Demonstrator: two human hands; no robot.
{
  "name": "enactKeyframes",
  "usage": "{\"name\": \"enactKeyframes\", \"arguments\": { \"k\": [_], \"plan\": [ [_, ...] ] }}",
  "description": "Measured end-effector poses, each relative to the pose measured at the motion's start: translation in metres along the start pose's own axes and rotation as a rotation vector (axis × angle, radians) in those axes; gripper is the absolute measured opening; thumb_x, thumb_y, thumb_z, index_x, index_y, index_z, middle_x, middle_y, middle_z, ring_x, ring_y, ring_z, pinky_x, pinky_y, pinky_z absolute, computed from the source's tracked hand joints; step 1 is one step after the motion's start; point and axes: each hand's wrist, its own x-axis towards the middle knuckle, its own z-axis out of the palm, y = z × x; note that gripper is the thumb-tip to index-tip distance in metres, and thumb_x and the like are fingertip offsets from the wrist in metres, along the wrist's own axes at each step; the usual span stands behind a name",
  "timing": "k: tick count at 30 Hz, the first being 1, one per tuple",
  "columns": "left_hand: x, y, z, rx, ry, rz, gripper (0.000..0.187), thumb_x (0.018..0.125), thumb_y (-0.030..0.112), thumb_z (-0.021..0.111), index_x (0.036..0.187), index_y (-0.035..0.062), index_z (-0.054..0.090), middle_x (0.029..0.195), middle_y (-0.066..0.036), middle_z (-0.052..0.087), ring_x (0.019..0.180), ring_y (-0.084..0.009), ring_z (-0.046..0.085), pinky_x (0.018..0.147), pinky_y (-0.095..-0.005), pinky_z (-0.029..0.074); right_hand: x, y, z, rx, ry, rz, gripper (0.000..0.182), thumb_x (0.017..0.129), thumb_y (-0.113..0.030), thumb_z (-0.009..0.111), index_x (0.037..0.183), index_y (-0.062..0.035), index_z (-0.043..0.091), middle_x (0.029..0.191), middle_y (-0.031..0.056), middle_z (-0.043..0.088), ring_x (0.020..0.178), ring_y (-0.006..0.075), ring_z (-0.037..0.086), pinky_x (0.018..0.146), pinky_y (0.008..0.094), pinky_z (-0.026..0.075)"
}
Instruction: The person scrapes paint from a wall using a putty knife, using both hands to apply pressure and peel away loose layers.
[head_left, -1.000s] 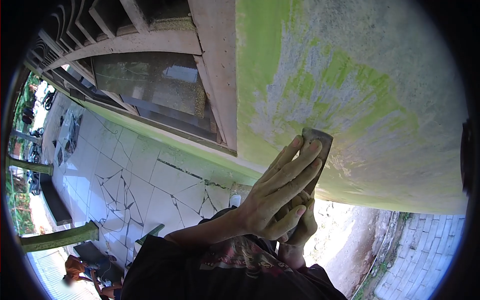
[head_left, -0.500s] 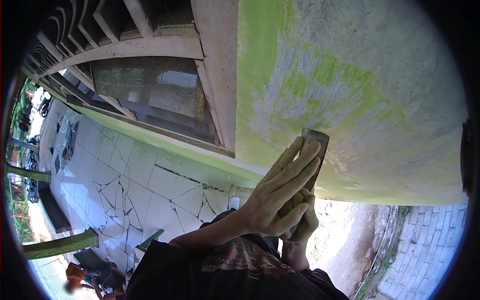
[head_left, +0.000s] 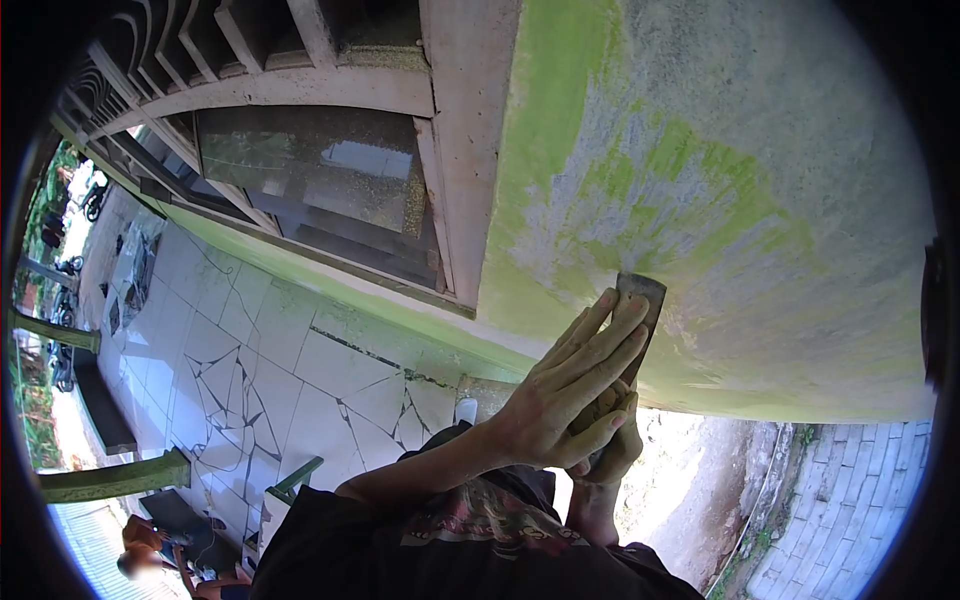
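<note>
A scraper with a broad, flat, dark grey blade (head_left: 643, 290) has its end against the wall (head_left: 560, 230), at the lower edge of a scraped patch (head_left: 650, 190) where green paint mixes with bare grey streaks. My left hand (head_left: 575, 395) lies on the blade with fingers straight and flat, pressing it from the left side. Below and behind it, my right hand (head_left: 620, 450) is closed around the scraper's lower end. The handle is mostly hidden by both hands.
To the left is a window (head_left: 320, 170) with a pale frame. Cracked white tiles (head_left: 280, 390) cover the floor, with a green post (head_left: 120, 480) farther off. A person in orange (head_left: 140, 545) sits at lower left. Paving (head_left: 840, 510) runs along the right.
The view has shifted a little, so the wall and window sit slightly farther right. Both hands and the scraper appear slightly lower in view, still at nearly the same spot on the wall.
</note>
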Motion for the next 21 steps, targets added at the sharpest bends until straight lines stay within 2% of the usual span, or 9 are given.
{"name": "enactKeyframes", "arguments": {
  "k": [2,7,10,14,16,18,19,20,21],
  "plan": [
    [0.004,0.003,-0.007,-0.001,-0.003,-0.002,0.063,0.080,0.015,0.059,0.136,-0.0068,0.040,0.149,-0.022,0.028,0.141,-0.0402,0.019,0.112,-0.0530,0.021,0.018,0.002,-0.041,-0.043,-0.810,0.018,0.053,0.101,-0.035,0.024,0.137,0.0040,0.028,0.069,0.0119,0.055,0.029,0.0098,0.036,0.027,0.0213,0.031],
    [0.001,0.001,-0.003,0.045,-0.016,0.029,0.065,0.080,0.016,0.059,0.138,-0.0066,0.038,0.150,-0.022,0.026,0.141,-0.0412,0.018,0.112,-0.0536,0.020,0.014,0.001,-0.034,-0.050,-0.766,-0.018,0.055,0.101,-0.037,0.026,0.136,0.0052,0.027,0.067,0.0104,0.054,0.030,0.0090,0.036,0.028,0.0213,0.031],
    [0.003,-0.001,-0.007,0.026,-0.019,0.010,0.065,0.081,0.017,0.059,0.138,-0.0066,0.037,0.150,-0.022,0.025,0.141,-0.0410,0.017,0.113,-0.0534,0.019,0.008,0.004,-0.032,-0.100,-0.578,-0.012,0.057,0.100,-0.041,0.030,0.132,0.0062,0.032,0.067,0.0094,0.054,0.032,0.0093,0.038,0.031,0.0213,0.034],
    [0.001,0.004,-0.004,0.050,-0.039,0.004,0.065,0.081,0.017,0.057,0.138,-0.0070,0.037,0.150,-0.022,0.026,0.141,-0.0423,0.017,0.113,-0.0520,0.020,0.004,-0.007,-0.043,-0.106,-0.592,0.052,0.059,0.100,-0.043,0.031,0.128,0.0077,0.037,0.070,0.0102,0.056,0.033,0.0098,0.041,0.032,0.0220,0.037],
    [-0.001,0.004,0.001,-0.001,-0.011,-0.028,0.064,0.082,0.017,0.057,0.138,-0.0076,0.037,0.150,-0.023,0.026,0.140,-0.0435,0.017,0.113,-0.0518,0.020,-0.002,-0.008,-0.020,-0.143,-0.591,-0.014,0.060,0.099,-0.044,0.032,0.130,0.0079,0.036,0.072,0.0110,0.057,0.033,0.0102,0.043,0.032,0.0210,0.038],
    [0.004,0.003,-0.006,-0.008,-0.003,-0.016,0.064,0.082,0.016,0.057,0.137,-0.0082,0.037,0.149,-0.024,0.026,0.140,-0.0440,0.017,0.112,-0.0518,0.021,-0.006,-0.002,-0.003,-0.126,-0.113,0.040,0.060,0.099,-0.042,0.032,0.134,0.0079,0.030,0.070,0.0102,0.057,0.030,0.0090,0.039,0.029,0.0192,0.034],
    [0.004,0.003,-0.007,0.022,-0.006,-0.005,0.064,0.082,0.017,0.057,0.137,-0.0083,0.037,0.149,-0.024,0.026,0.140,-0.0445,0.017,0.112,-0.0520,0.021,-0.003,-0.003,-0.019,-0.116,-0.320,0.061,0.060,0.099,-0.040,0.032,0.135,0.0079,0.028,0.082,0.0137,0.060,0.042,0.0093,0.049,0.038,0.0203,0.041],
    [0.004,0.004,-0.008,0.058,-0.013,0.007,0.064,0.082,0.017,0.057,0.137,-0.0084,0.037,0.149,-0.025,0.026,0.139,-0.0450,0.018,0.112,-0.0522,0.021,0.005,-0.005,-0.038,-0.116,-0.317,0.066,0.060,0.099,-0.040,0.032,0.135,0.0079,0.028,0.082,0.0137,0.060,0.042,0.0093,0.049,0.038,0.0203,0.041],
    [0.002,0.002,-0.003,0.051,-0.009,0.011,0.063,0.084,0.018,0.055,0.137,-0.0088,0.037,0.149,-0.026,0.026,0.139,-0.0462,0.018,0.112,-0.0525,0.020,0.010,-0.011,-0.040,-0.037,-0.595,0.101,0.061,0.099,-0.040,0.033,0.137,0.0079,0.026,0.089,0.0152,0.060,0.048,0.0092,0.052,0.042,0.0211,0.043]
  ]
}}
